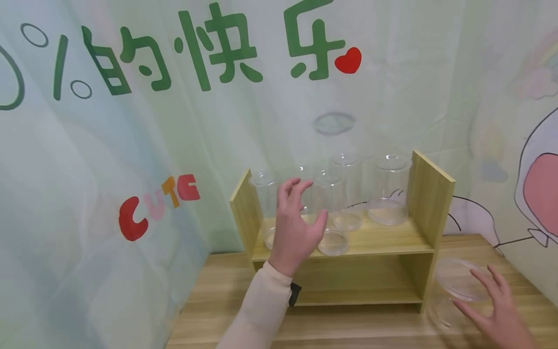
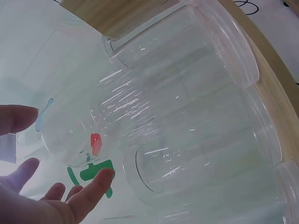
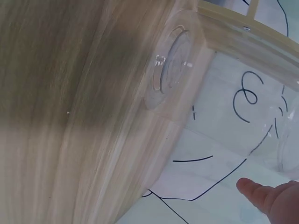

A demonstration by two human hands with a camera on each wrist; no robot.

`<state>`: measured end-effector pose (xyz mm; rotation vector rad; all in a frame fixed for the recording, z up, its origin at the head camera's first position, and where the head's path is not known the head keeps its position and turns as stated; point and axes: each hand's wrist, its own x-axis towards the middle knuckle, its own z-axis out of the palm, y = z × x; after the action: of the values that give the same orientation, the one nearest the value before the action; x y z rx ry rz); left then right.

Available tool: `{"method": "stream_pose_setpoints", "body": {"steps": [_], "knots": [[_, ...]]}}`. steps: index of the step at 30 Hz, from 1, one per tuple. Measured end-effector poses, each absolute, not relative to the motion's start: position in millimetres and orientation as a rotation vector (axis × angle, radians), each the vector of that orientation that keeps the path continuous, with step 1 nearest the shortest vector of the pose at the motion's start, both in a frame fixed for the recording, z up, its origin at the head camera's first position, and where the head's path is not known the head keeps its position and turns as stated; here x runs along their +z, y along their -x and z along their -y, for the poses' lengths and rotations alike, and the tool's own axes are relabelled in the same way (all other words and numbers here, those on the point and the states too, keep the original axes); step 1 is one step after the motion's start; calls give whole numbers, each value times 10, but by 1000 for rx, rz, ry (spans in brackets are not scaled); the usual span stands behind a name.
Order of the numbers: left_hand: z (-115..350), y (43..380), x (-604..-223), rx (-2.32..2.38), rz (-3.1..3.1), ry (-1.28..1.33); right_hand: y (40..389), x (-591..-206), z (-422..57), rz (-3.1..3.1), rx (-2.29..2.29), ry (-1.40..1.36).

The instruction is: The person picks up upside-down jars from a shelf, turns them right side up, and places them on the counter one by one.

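Note:
My left hand [image 1: 296, 235] is raised before the upper shelf, its fingers bent and spread apart from the thumb. It overlaps a clear jar [image 1: 333, 208] there in the head view; in the left wrist view nothing sits between the fingers. Beside the rack's right end, a wide clear jar [image 1: 442, 295] stands on the wooden table. Thumb and fingers of my right hand [image 1: 497, 310] are spread at that jar's near right side, overlapping its rim in the head view. The right wrist view shows its round base [image 3: 173, 65] on the table and one fingertip [image 3: 252, 189].
A two-tier wooden rack [image 1: 431, 213] stands on the table [image 1: 218, 286]. Several other clear jars line its upper shelf, a wide one [image 1: 388, 194] near the right panel and a narrow one [image 1: 263, 198] at the left. A printed curtain [image 1: 261, 121] hangs close behind.

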<state>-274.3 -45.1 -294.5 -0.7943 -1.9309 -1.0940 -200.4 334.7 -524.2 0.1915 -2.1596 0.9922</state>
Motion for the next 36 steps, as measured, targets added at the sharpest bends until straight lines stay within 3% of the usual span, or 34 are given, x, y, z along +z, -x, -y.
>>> {"method": "stream_pose_setpoints", "body": {"steps": [25, 36], "knots": [[119, 2963, -2644, -1011, 2245, 580, 1651, -5048, -3070, 2027, 1149, 124], [151, 2980, -2668, -968, 2260, 582, 1540, -5011, -2674, 1648, 1170, 296]]}}
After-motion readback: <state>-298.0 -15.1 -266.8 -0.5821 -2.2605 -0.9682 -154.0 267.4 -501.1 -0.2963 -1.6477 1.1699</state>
